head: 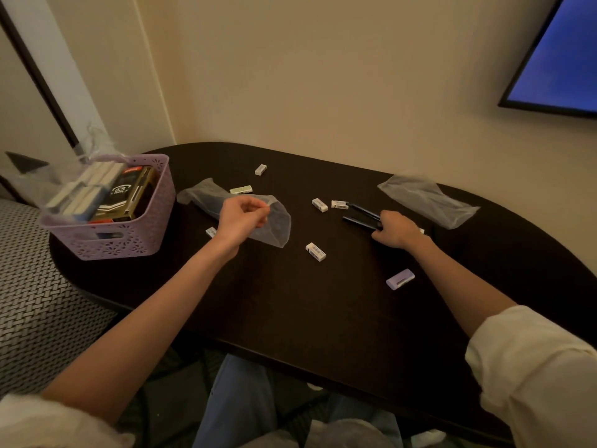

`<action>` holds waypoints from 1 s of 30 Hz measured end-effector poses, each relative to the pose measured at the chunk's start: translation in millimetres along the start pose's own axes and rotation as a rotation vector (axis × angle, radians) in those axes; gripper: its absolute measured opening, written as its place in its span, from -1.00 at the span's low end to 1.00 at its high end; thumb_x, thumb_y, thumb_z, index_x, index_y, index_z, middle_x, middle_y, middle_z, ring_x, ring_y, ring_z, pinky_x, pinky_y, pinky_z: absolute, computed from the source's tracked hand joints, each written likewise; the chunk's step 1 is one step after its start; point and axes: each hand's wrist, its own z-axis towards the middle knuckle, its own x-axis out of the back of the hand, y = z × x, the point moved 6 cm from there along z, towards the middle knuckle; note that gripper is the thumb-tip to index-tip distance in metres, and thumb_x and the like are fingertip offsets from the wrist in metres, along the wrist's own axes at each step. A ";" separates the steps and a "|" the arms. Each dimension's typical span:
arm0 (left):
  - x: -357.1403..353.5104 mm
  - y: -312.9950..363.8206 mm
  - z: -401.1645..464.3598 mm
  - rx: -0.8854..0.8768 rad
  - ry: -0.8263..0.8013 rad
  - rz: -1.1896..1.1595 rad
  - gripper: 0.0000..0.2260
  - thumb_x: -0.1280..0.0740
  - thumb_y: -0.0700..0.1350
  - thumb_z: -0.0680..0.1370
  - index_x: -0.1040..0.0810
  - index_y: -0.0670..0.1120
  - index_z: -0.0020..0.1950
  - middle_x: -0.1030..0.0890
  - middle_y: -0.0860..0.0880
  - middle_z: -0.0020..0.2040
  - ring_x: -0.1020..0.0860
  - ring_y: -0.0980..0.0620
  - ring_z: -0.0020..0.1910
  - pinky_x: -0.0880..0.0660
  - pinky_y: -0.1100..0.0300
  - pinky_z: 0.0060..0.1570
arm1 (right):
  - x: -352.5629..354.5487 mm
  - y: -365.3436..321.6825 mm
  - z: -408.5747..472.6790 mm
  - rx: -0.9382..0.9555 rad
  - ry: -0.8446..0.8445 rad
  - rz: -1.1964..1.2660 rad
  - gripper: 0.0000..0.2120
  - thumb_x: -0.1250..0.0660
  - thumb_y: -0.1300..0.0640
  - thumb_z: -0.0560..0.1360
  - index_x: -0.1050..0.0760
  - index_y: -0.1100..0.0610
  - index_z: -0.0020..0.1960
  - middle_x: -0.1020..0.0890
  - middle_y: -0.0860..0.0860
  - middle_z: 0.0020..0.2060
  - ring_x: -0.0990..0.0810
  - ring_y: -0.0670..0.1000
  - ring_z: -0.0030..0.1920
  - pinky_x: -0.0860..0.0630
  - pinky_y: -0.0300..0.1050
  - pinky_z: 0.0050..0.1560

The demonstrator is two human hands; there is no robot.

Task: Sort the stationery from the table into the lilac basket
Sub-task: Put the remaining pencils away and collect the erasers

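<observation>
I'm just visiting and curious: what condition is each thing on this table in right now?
lilac basket: upright, partly filled with boxes.
left hand: fingers curled, above a clear bag.
right hand: grips black pens.
second clear bag: lying flat, apart.
white erasers: scattered loose on the table.
lilac eraser: lying loose near the right forearm.
wall screen: lit blue.

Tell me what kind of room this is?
Probably a home living room or a hotel room: a dark table in a corner, a wall screen, and a woven-pattern seat beside it.
</observation>
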 end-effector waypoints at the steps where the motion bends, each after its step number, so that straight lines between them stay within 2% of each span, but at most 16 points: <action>1: 0.0 0.2 -0.1 -0.003 -0.003 0.004 -0.92 -0.36 -0.25 0.53 -0.57 -0.07 -0.05 -0.60 -0.06 -0.10 -0.59 0.08 -0.10 -0.57 0.24 -0.09 | -0.2 -2.2 0.1 0.009 -0.045 -0.019 -0.74 -0.35 0.02 0.51 -0.41 0.16 0.07 -0.52 0.07 -0.05 -0.51 0.02 -0.12 -0.44 -0.13 -0.20; 5: 1.8 1.0 -0.5 -0.001 -0.001 0.010 -0.92 -0.36 -0.25 0.53 -0.58 -0.09 -0.03 -0.60 -0.06 -0.09 -0.60 0.08 -0.10 -0.57 0.22 -0.06 | -5.9 -14.0 -0.4 0.055 -0.201 -0.129 -0.64 -0.28 -0.01 0.57 -0.38 0.20 0.23 -0.51 0.11 0.12 -0.51 0.05 0.01 -0.43 -0.13 -0.06; 8: 4.5 0.5 -0.1 0.011 0.004 0.006 -0.91 -0.36 -0.25 0.53 -0.59 -0.13 0.02 -0.61 -0.07 -0.09 -0.60 0.07 -0.09 -0.57 0.23 -0.07 | -8.2 -19.1 0.2 0.073 -0.219 -0.146 -0.62 -0.19 -0.01 0.61 -0.34 0.24 0.30 -0.50 0.15 0.19 -0.53 0.11 0.12 -0.42 -0.09 0.03; 11: 6.9 -0.3 -0.6 0.012 0.001 0.005 -0.91 -0.36 -0.25 0.53 -0.58 -0.14 0.02 -0.61 -0.09 -0.08 -0.60 0.06 -0.10 -0.57 0.22 -0.06 | -3.3 -28.1 -3.0 0.090 -0.220 -0.104 -0.76 -0.12 0.00 0.63 -0.39 0.16 0.11 -0.52 0.14 0.07 -0.51 0.06 -0.03 -0.41 -0.10 -0.04; 13: 7.9 -0.3 -1.0 0.007 -0.001 0.008 -0.91 -0.36 -0.25 0.53 -0.58 -0.14 0.02 -0.61 -0.08 -0.09 -0.60 0.06 -0.11 -0.57 0.21 -0.06 | 6.0 -40.0 -6.4 0.121 -0.157 -0.062 -0.77 -0.11 0.01 0.64 -0.42 0.16 0.06 -0.51 0.09 -0.06 -0.51 0.02 -0.10 -0.42 -0.11 -0.09; 16: 8.5 -1.3 -1.8 -0.001 -0.004 0.001 -0.90 -0.36 -0.26 0.53 -0.58 -0.15 0.03 -0.61 -0.08 -0.08 -0.60 0.05 -0.10 -0.57 0.22 -0.07 | 20.2 -65.3 -20.0 0.144 -0.080 0.204 -0.80 -0.09 0.04 0.65 -0.41 0.14 0.04 -0.49 0.04 -0.26 -0.51 -0.03 -0.32 -0.43 -0.17 -0.33; 18: 8.7 -2.2 -3.1 -0.008 -0.005 0.003 -0.89 -0.36 -0.25 0.53 -0.59 -0.15 0.04 -0.61 -0.08 -0.08 -0.60 0.04 -0.08 -0.57 0.21 -0.06 | 22.8 -86.7 -37.2 0.178 -0.203 0.466 -0.81 -0.09 0.04 0.66 -0.34 0.08 -0.08 -0.46 0.03 -0.36 -0.47 -0.08 -0.47 -0.42 -0.21 -0.47; 20: 9.4 -3.0 -4.7 -0.017 0.001 0.004 -0.89 -0.36 -0.25 0.53 -0.59 -0.15 0.05 -0.61 -0.07 -0.07 -0.61 0.04 -0.07 -0.58 0.21 -0.06 | 18.6 -110.7 -59.2 0.223 -0.484 0.675 -0.77 -0.12 0.04 0.65 -0.33 0.09 -0.16 -0.39 -0.03 -0.44 -0.36 -0.11 -0.54 -0.32 -0.28 -0.55; 22: 10.4 -3.4 -6.6 -0.029 0.004 0.005 -0.87 -0.36 -0.25 0.53 -0.60 -0.15 0.06 -0.61 -0.07 -0.05 -0.61 0.05 -0.06 -0.57 0.23 -0.08 | 9.7 -130.7 -79.0 0.263 -0.783 0.780 -0.74 -0.16 0.05 0.63 -0.37 0.11 -0.20 -0.33 -0.06 -0.47 -0.27 -0.12 -0.56 -0.23 -0.32 -0.59; 23: 11.1 -3.6 -7.6 -0.035 0.004 0.005 -0.87 -0.36 -0.26 0.53 -0.60 -0.15 0.06 -0.61 -0.08 -0.05 -0.61 0.05 -0.05 -0.57 0.22 -0.08 | 5.2 -138.0 -85.2 0.267 -0.881 0.813 -0.75 -0.17 0.06 0.63 -0.38 0.11 -0.20 -0.32 -0.07 -0.48 -0.25 -0.13 -0.56 -0.20 -0.33 -0.60; 26: 13.5 -4.0 -10.3 -0.059 -0.001 0.013 -0.89 -0.36 -0.25 0.52 -0.59 -0.13 0.03 -0.62 -0.07 -0.05 -0.61 0.03 -0.05 -0.58 0.18 -0.03 | -6.8 -151.6 -90.9 0.198 -0.985 0.895 -0.77 -0.18 0.07 0.62 -0.38 0.11 -0.19 -0.32 -0.08 -0.47 -0.24 -0.15 -0.57 -0.19 -0.34 -0.62; 30: 16.9 -5.3 -11.5 -0.076 -0.013 0.030 -0.89 -0.36 -0.24 0.53 -0.61 -0.12 0.03 -0.63 -0.07 -0.03 -0.62 0.02 -0.04 -0.59 0.15 0.01 | -18.4 -159.6 -84.8 0.071 -0.981 0.927 -0.79 -0.16 0.08 0.63 -0.36 0.13 -0.16 -0.33 -0.08 -0.48 -0.24 -0.15 -0.58 -0.20 -0.35 -0.62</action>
